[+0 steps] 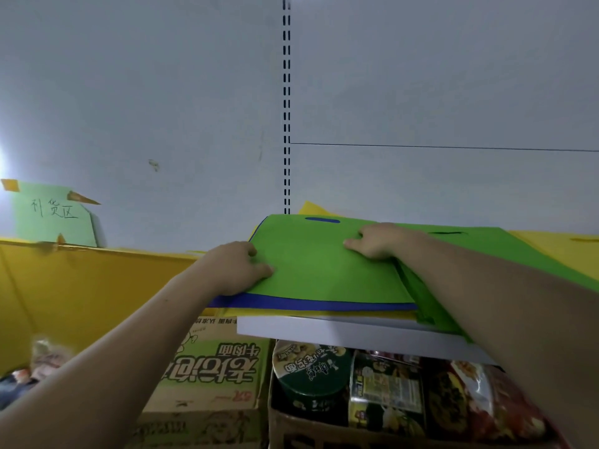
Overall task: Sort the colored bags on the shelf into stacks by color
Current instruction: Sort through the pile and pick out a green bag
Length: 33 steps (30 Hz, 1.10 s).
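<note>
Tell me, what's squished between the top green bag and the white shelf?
In the head view, a blue bag and a yellow bag lie stacked between the green bag and the shelf.

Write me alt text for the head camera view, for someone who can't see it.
Two bare hands rest on a green bag topping a pile on a white shelf: the left hand grips its left edge, the right hand lies flat near its handle slot. A blue bag and yellow bag lie beneath; another green bag sits to the right. Instant noodle cups are below.
</note>
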Tool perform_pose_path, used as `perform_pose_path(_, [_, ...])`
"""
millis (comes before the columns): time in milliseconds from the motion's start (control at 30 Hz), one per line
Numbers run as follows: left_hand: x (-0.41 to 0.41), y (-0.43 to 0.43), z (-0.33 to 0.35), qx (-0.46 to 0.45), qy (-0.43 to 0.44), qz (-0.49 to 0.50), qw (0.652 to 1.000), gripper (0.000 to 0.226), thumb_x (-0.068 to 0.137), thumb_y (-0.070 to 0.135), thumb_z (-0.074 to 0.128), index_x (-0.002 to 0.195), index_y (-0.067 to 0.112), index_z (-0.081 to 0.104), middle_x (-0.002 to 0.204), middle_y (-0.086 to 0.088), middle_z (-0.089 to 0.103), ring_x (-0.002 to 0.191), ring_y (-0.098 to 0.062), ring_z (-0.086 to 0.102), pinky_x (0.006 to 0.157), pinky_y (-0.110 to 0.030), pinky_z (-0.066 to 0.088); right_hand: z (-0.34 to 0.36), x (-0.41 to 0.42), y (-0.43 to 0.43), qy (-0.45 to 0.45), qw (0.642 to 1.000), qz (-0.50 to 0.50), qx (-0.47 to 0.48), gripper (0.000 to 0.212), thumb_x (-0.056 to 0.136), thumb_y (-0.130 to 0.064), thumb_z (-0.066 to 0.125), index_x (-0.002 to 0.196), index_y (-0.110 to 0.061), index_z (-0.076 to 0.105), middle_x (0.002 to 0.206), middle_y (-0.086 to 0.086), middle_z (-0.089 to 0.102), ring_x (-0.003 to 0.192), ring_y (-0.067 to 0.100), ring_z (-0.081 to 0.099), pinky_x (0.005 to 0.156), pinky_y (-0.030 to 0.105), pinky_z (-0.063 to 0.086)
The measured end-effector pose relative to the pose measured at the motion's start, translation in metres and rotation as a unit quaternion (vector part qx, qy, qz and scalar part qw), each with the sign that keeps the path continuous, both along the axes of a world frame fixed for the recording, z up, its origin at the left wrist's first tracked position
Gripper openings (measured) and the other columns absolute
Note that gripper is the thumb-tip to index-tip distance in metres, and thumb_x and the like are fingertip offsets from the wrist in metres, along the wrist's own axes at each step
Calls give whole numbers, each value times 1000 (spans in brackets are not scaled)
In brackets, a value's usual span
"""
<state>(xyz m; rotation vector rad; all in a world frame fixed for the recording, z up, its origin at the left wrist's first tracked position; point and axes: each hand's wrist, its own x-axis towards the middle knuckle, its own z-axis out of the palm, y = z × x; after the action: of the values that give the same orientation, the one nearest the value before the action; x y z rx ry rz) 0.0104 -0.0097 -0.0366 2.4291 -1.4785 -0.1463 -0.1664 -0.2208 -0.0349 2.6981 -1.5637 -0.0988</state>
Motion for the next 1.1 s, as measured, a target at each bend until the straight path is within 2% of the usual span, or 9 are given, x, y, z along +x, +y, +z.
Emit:
perform_pose_path(200, [7,8,-1,-20,20,14,999,64,89,50,52,141,14,40,144,-7,42,129,-24,41,100,-29,34,5,12,10,-7,1000,20,-13,69,94,-61,35,138,-10,47,142,13,46,128,29,45,105,35,38])
perform_pose_path(367, [14,12,-3,-43,23,20,999,63,88,49,56,138,12,44,141,-7,45,126,-24,44,100,-30,36,5,15,16,-48,998,-3,-36,69,95,-59,34,138,-7,44,142,13,46,128,30,45,101,35,39])
perform_pose_path(567, [16,15,-6,-73,48,30,996,66,85,48,61,139,15,43,142,-7,46,126,-24,45,100,-32,37,1,17,16,-55,997,-20,-54,62,91,-60,44,124,-9,54,128,12,56,114,30,54,92,35,45])
perform_pose_path(733, [16,16,-8,-93,50,35,994,66,82,49,64,137,18,45,138,-6,49,122,-24,49,97,-33,40,3,21,22,-102,989,3,-111,45,91,-46,53,125,-16,53,122,8,59,109,28,56,83,34,44])
perform_pose_path(833, [15,17,-7,-112,39,35,992,66,81,45,67,137,19,45,138,-5,50,122,-24,48,98,-33,39,8,22,27,-162,980,33,-113,38,96,-38,47,128,-18,48,121,11,59,107,30,55,77,32,39])
perform_pose_path(900, [15,17,-7,-124,34,34,991,66,81,41,68,138,19,43,138,-6,49,123,-24,47,99,-33,38,11,22,32,-238,966,37,-93,39,97,-36,49,131,-17,45,123,13,58,110,31,54,79,31,38])
perform_pose_path(1033, [16,18,-5,-163,60,35,984,71,81,21,69,143,19,33,134,-8,49,119,-25,48,95,-34,39,15,22,43,-439,896,40,-59,50,88,-27,66,132,-15,45,131,12,53,118,29,50,94,29,38])
perform_pose_path(1100, [17,20,-4,-204,85,37,975,71,82,9,63,144,18,30,127,-8,50,107,-24,49,86,-33,40,18,21,50,-508,858,46,-65,54,85,-19,69,133,-14,45,131,9,52,120,24,49,94,24,35])
